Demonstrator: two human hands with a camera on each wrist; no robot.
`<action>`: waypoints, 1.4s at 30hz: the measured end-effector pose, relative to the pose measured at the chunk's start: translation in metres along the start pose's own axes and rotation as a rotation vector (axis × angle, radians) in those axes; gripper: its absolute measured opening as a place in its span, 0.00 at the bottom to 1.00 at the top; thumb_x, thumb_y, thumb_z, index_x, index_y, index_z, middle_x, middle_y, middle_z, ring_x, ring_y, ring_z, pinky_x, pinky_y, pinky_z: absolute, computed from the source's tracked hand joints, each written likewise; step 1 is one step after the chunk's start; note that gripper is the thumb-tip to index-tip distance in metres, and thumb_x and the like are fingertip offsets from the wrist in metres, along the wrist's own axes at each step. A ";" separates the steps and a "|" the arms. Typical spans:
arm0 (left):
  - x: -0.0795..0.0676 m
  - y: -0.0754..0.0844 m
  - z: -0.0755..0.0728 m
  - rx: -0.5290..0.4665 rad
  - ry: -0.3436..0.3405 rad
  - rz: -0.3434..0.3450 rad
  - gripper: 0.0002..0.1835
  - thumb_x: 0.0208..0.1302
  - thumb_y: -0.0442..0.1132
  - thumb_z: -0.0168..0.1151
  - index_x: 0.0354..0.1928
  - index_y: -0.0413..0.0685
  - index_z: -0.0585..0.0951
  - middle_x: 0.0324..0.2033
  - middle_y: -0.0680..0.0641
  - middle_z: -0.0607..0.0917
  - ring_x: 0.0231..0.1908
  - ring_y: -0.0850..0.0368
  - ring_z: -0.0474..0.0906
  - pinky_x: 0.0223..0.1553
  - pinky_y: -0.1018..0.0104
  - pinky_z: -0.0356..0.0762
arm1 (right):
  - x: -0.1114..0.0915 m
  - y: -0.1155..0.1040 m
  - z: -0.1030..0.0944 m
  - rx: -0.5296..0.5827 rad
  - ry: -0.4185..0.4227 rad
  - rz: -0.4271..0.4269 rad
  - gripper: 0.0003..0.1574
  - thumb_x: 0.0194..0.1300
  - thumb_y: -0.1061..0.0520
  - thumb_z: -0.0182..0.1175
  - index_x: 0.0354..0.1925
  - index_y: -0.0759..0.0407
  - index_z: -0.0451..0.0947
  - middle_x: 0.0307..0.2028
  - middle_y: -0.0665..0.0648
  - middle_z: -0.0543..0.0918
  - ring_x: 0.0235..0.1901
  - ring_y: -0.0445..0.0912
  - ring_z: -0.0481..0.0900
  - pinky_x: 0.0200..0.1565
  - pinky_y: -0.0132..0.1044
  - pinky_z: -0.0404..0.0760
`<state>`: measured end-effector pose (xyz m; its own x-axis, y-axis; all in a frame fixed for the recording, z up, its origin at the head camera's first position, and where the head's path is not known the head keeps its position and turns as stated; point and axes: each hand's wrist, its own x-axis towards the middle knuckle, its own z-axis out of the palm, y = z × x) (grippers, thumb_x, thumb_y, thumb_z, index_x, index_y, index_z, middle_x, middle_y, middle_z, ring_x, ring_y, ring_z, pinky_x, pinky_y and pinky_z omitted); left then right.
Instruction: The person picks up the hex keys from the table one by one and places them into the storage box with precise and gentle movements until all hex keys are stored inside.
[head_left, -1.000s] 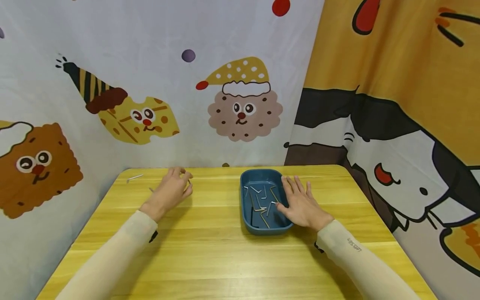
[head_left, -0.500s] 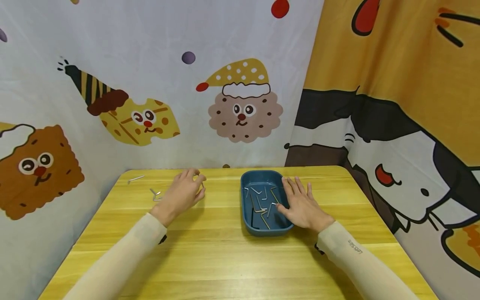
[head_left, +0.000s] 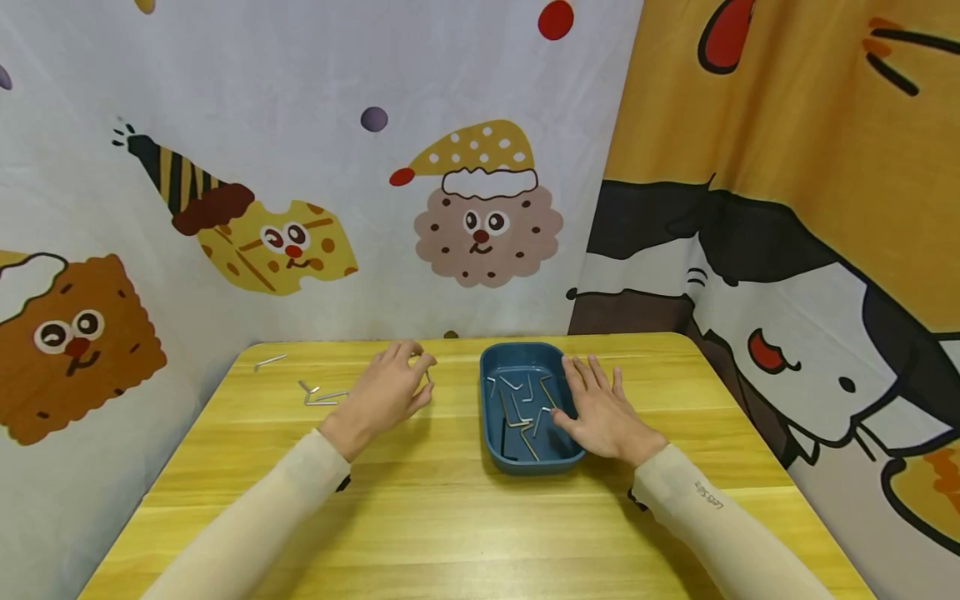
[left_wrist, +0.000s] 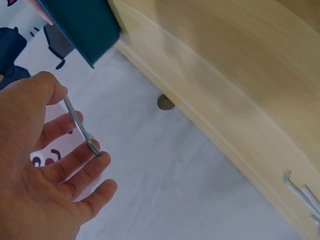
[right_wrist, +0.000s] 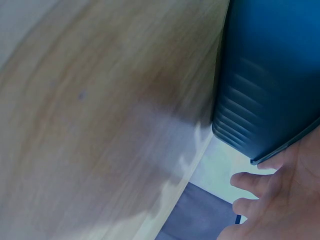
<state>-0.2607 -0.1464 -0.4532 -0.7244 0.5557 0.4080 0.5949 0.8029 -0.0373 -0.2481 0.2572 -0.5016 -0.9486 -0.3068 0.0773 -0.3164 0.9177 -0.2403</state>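
My left hand [head_left: 386, 389] is above the table, left of the blue bin. Thumb and fingers pinch a silvery L-shaped hex key [left_wrist: 80, 125], seen clearly in the left wrist view. My right hand [head_left: 606, 408] lies with straight, spread fingers on the right rim of the blue bin [head_left: 532, 467], its thumb reaching over the inside. Several hex keys, silver, brass-toned and black, lie scattered in the bin, among them a black hex key [head_left: 505, 437]. In the right wrist view the bin's ribbed outer wall [right_wrist: 250, 110] stands beside my fingers [right_wrist: 252, 183].
A small group of silver hex keys [head_left: 322, 402] lies on the wooden table [head_left: 420, 533] left of my left hand. Another hex key [head_left: 271, 362] is alone near the back left corner. A cartoon-printed cloth [head_left: 390, 250] hangs behind the table.
My left hand has moved right, carrying the hex key from the group toward the bin, and more of the loose hex keys show behind it. My right hand stays on the bin's rim.
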 end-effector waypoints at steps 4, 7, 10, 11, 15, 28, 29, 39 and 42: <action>0.004 0.007 0.001 -0.023 0.003 0.011 0.17 0.82 0.44 0.74 0.66 0.45 0.89 0.63 0.36 0.88 0.61 0.37 0.87 0.59 0.39 0.94 | 0.000 0.000 0.000 0.008 -0.001 0.000 0.62 0.87 0.35 0.62 0.96 0.62 0.45 0.94 0.71 0.53 0.95 0.75 0.42 0.87 0.87 0.36; 0.007 0.011 0.002 -0.039 0.008 0.017 0.17 0.81 0.43 0.75 0.65 0.45 0.89 0.62 0.36 0.88 0.60 0.37 0.87 0.60 0.40 0.94 | -0.001 0.000 -0.001 0.016 -0.001 0.000 0.62 0.87 0.35 0.62 0.96 0.62 0.46 0.94 0.71 0.53 0.95 0.74 0.42 0.87 0.87 0.35; 0.010 0.016 0.002 -0.052 0.008 0.024 0.18 0.81 0.43 0.76 0.65 0.45 0.89 0.62 0.36 0.88 0.60 0.37 0.87 0.61 0.40 0.93 | -0.001 0.000 -0.001 0.020 -0.002 0.000 0.62 0.87 0.35 0.62 0.96 0.62 0.46 0.94 0.71 0.53 0.95 0.74 0.42 0.87 0.87 0.36; 0.011 0.017 0.002 -0.056 0.005 0.026 0.18 0.81 0.43 0.75 0.65 0.45 0.89 0.63 0.36 0.88 0.61 0.37 0.87 0.61 0.40 0.93 | -0.001 0.000 -0.001 0.021 -0.003 0.000 0.62 0.87 0.35 0.62 0.96 0.62 0.46 0.94 0.71 0.53 0.95 0.74 0.42 0.87 0.87 0.36; 0.015 0.023 0.002 -0.072 -0.005 0.035 0.18 0.81 0.43 0.75 0.66 0.45 0.89 0.63 0.36 0.88 0.61 0.37 0.87 0.63 0.41 0.93 | -0.001 0.000 -0.001 0.022 -0.003 0.002 0.62 0.87 0.35 0.62 0.96 0.62 0.46 0.94 0.71 0.54 0.95 0.74 0.42 0.87 0.87 0.37; 0.031 0.044 0.009 -0.097 -0.026 0.081 0.18 0.83 0.45 0.74 0.67 0.46 0.89 0.64 0.37 0.88 0.62 0.39 0.88 0.66 0.44 0.92 | 0.000 0.001 0.001 0.034 0.006 0.006 0.62 0.86 0.35 0.63 0.97 0.60 0.45 0.94 0.71 0.55 0.95 0.74 0.42 0.87 0.87 0.36; 0.032 0.046 0.009 -0.096 -0.033 0.083 0.19 0.83 0.45 0.73 0.67 0.46 0.88 0.64 0.37 0.88 0.62 0.39 0.88 0.67 0.45 0.92 | 0.000 0.001 0.001 0.034 0.007 0.005 0.62 0.86 0.35 0.63 0.97 0.60 0.45 0.94 0.71 0.55 0.95 0.74 0.42 0.87 0.87 0.36; 0.044 0.062 0.007 -0.095 -0.081 0.117 0.19 0.84 0.47 0.72 0.68 0.48 0.88 0.65 0.39 0.88 0.61 0.41 0.89 0.65 0.47 0.93 | 0.000 0.001 0.000 0.039 0.007 0.002 0.62 0.87 0.35 0.62 0.96 0.61 0.45 0.94 0.71 0.54 0.95 0.74 0.42 0.87 0.87 0.36; 0.047 0.066 0.007 -0.091 -0.092 0.144 0.20 0.84 0.48 0.73 0.68 0.47 0.88 0.65 0.38 0.89 0.61 0.40 0.88 0.65 0.47 0.93 | 0.000 0.001 0.001 0.040 0.006 0.004 0.62 0.87 0.35 0.62 0.96 0.61 0.45 0.94 0.71 0.54 0.95 0.74 0.42 0.87 0.87 0.36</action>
<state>-0.2577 -0.0654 -0.4425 -0.6562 0.6839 0.3189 0.7205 0.6934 -0.0045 -0.2480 0.2578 -0.5023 -0.9498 -0.3017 0.0823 -0.3126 0.9079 -0.2793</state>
